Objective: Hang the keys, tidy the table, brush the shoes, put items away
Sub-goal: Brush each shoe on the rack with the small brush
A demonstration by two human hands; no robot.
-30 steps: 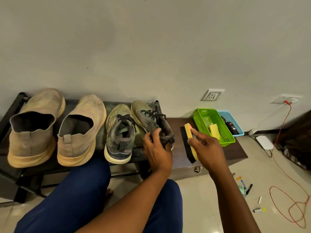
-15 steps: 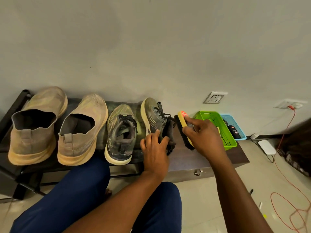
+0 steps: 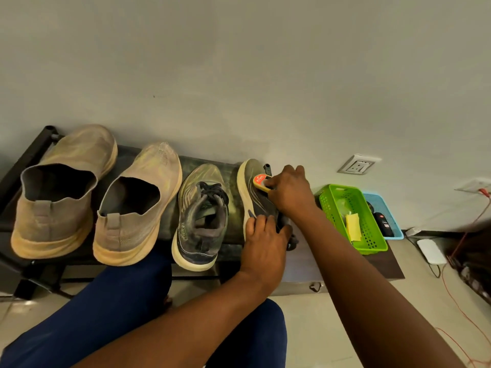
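left hand (image 3: 265, 244) clamps the heel of the grey sneaker (image 3: 255, 197), grip closed around it, shoe tipped on its side with the pale sole facing left, sitting on the dark counter (image 3: 382, 264) about midway along. right hand (image 3: 289, 193) has its grip wrapped tight on the yellow brush (image 3: 261, 181), red label up, pressed against the sneaker's side near the toe. its partner sneaker (image 3: 202, 216) stands upright just beside it to the left. two tan slip-on shoes (image 3: 95, 197) line up side by side toward the counter's left end, heels facing the front edge. over at the right end, a green basket (image 3: 372, 235) with a yellow item inside, touching a blue basket (image 3: 393, 224) that holds a dark key fob (image 3: 382, 224). a white device (image 3: 431, 252) lies on the floor past the right edge.
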